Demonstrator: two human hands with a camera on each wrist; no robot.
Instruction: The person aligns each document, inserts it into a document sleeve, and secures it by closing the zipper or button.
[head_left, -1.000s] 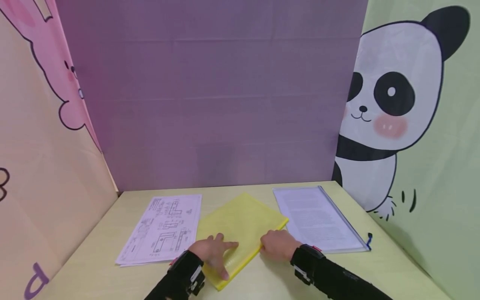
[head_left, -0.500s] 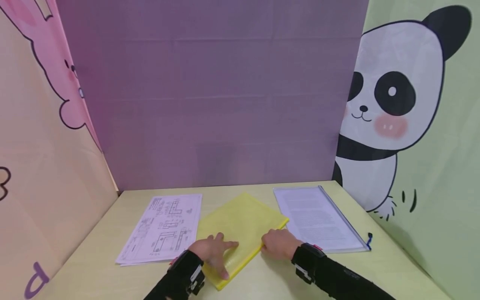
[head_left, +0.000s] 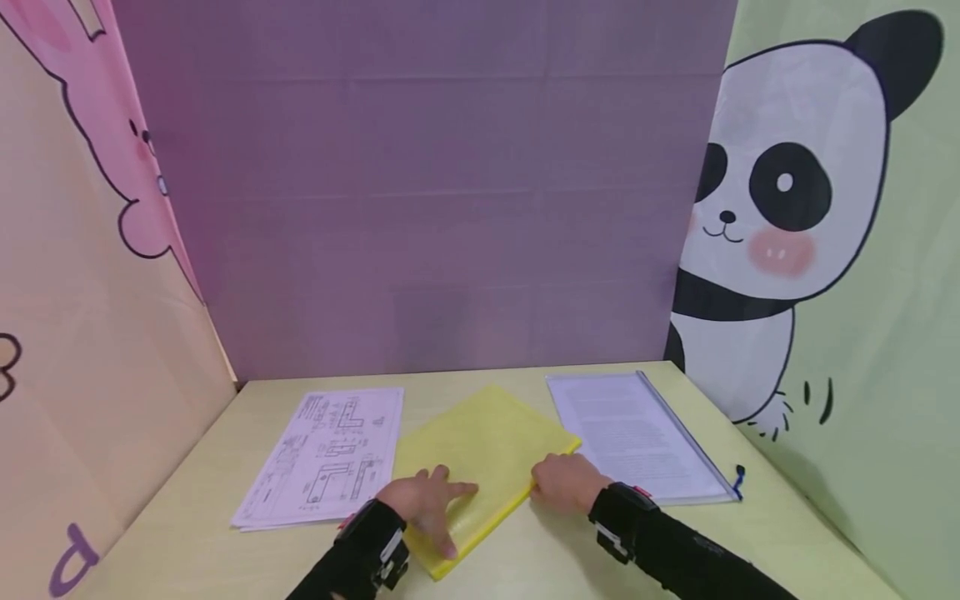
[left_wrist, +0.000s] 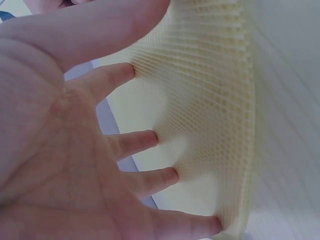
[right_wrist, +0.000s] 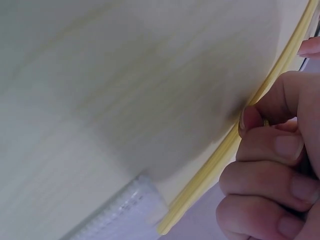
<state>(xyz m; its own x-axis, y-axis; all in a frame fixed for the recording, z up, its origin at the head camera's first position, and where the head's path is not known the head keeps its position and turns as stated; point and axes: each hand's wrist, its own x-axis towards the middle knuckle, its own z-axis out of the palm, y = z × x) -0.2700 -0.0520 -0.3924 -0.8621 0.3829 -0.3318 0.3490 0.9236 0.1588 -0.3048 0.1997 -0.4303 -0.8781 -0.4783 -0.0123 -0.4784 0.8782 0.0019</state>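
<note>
A yellow mesh document pouch (head_left: pixel 491 429) lies turned at an angle on the table, a ridged yellow strip along its near right edge. My left hand (head_left: pixel 431 504) rests on the pouch's near left part with spread fingers; in the left wrist view the fingertips (left_wrist: pixel 149 137) press into the mesh. My right hand (head_left: pixel 567 483) has its fingers curled and pinches the edge strip (right_wrist: pixel 210 167) between thumb and forefinger, close to the pouch's right corner. Whatever small part sits inside that pinch is mostly hidden.
Left of the pouch lies a stack of sheets with technical drawings (head_left: pixel 333 454). To the right, a clear document pouch (head_left: pixel 637 437) with printed pages has a dark blue pull (head_left: pixel 738 482) at its near corner. A purple panel (head_left: pixel 450 208) stands behind the table.
My right hand has slid slightly right and away from me along the pouch's edge strip, and the right corner has shifted slightly right. The left hand stays in place.
</note>
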